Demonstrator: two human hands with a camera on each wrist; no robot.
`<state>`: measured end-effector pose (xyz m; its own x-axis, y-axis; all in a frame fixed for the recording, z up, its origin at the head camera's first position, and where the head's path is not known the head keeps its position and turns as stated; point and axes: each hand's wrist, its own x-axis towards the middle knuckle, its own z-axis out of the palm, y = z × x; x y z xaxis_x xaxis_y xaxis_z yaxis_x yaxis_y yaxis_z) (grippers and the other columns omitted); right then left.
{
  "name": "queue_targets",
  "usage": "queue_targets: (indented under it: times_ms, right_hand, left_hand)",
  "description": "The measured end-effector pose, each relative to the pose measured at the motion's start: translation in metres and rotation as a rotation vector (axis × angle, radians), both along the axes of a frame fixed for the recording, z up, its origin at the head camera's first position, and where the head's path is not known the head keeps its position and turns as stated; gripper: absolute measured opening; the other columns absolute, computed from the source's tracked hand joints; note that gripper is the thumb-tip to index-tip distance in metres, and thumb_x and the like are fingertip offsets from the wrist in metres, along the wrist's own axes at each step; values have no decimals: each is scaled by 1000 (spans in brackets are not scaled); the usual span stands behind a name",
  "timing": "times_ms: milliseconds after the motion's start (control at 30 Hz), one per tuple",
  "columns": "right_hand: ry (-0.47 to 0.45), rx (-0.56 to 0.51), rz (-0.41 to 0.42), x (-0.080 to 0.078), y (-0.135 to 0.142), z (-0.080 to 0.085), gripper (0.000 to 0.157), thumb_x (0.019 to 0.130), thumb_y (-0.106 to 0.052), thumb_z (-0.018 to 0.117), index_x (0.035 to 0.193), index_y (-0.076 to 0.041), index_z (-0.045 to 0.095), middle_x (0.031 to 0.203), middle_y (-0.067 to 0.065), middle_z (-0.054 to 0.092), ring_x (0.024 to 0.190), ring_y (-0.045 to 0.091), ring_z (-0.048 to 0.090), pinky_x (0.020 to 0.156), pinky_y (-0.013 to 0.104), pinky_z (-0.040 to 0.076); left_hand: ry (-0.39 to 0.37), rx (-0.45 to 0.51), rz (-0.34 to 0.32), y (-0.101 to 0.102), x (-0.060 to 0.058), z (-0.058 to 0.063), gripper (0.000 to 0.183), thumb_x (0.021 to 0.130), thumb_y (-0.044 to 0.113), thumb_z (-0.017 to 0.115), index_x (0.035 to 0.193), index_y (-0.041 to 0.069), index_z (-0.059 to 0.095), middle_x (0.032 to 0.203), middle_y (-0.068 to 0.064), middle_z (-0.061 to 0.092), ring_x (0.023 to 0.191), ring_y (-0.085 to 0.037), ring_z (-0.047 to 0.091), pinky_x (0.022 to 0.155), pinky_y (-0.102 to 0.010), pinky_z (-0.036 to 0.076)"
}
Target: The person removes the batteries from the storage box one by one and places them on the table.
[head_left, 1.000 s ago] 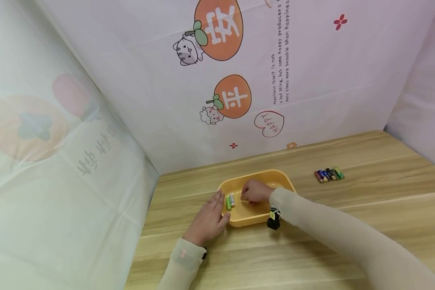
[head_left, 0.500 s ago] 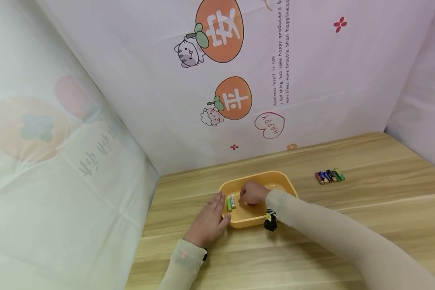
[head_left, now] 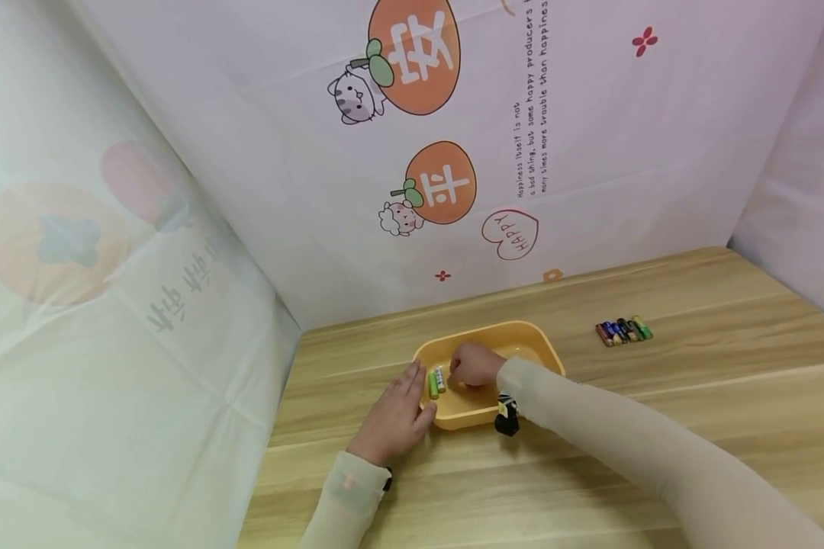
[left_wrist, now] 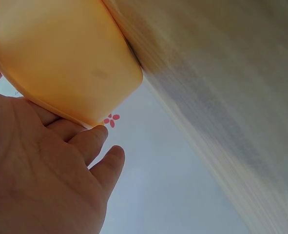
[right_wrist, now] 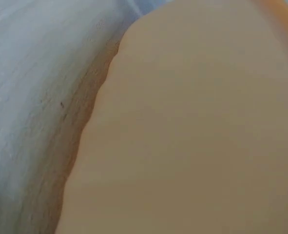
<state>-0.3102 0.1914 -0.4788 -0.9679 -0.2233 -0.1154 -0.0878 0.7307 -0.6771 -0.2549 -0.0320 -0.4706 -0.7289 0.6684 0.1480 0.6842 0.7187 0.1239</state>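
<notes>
Batteries half moved into orange plastic tray
Two batteries in tray, several left on wooden worktop; left hand flat against tray, fingers straight; right hand curled inside, hold unclear.

Head view: from above and behind, facing forward and down over the wooden table toward the printed backdrop, well back from the orange tray. Left wrist view: low by the tabletop, very near, looking past the left hand at that tray's outer wall. Right wrist view: pressed so near that only a blurred tan surface and wood grain show.
</notes>
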Motion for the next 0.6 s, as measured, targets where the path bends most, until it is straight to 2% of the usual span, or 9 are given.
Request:
queue_targets:
  times_ms: [233, 500, 600]
  right_hand:
    - [-24, -22, 1, 1, -8, 4, 10, 83, -19, 71, 77, -12, 69, 61, 3, 62, 50, 14, 54, 47, 28, 45]
    - [23, -5, 19, 2, -17, 9, 13, 85, -18, 70, 74, -11, 69, 58, 3, 61, 47, 12, 52, 44, 26, 43]
    - [37, 0, 21, -2, -19, 4, 15, 83, -18, 71, 72, -10, 68, 57, 2, 61, 47, 12, 53, 45, 26, 44]
  left_hand:
    - [-5, 4, 3, 0, 0, 0, 66, 104, 41, 36, 154, 2, 20, 161, -8, 13, 146, -16, 11, 114, -44, 23]
    - [1, 5, -1, 0, -1, 1, 66, 104, 41, 36, 154, 2, 21, 161, -8, 13, 146, -16, 11, 114, -43, 23]
    - [1, 0, -2, 0, 0, 1, 65, 104, 41, 36, 154, 2, 21, 161, -9, 14, 146, -16, 11, 114, -44, 23]
